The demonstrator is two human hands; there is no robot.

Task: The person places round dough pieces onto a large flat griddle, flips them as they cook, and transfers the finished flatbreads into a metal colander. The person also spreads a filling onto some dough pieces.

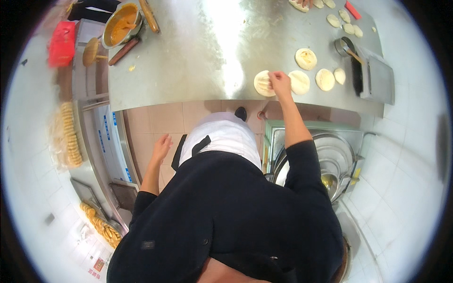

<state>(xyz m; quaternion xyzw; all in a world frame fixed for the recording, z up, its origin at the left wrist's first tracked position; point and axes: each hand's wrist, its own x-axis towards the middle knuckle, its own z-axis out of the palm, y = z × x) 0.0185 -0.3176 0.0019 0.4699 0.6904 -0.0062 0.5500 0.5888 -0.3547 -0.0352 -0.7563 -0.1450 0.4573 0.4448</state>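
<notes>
My right hand (280, 84) is over the right edge of a flat dough round (263, 84) near the front of the steel table. Its fingertips are bunched together, and I cannot tell whether they grip the dough. Just right of it lies another dough round (299, 82). Farther right are a third round (325, 80) and a small oval dough piece (339, 76). Behind them sits a round with orange-brown streaks (305, 59). My left hand (162, 148) hangs beside my white apron, away from the table, fingers slightly apart and holding nothing.
On the steel table (177, 78), a metal bowl of orange paste (124, 26) stands near rolling pins (124, 52). A round tin with a brush (345, 47) stands by a grey scale (380, 79). Another person's hand (305, 3) touches dough at the far edge. Stacked metal trays (329, 148) stand below right.
</notes>
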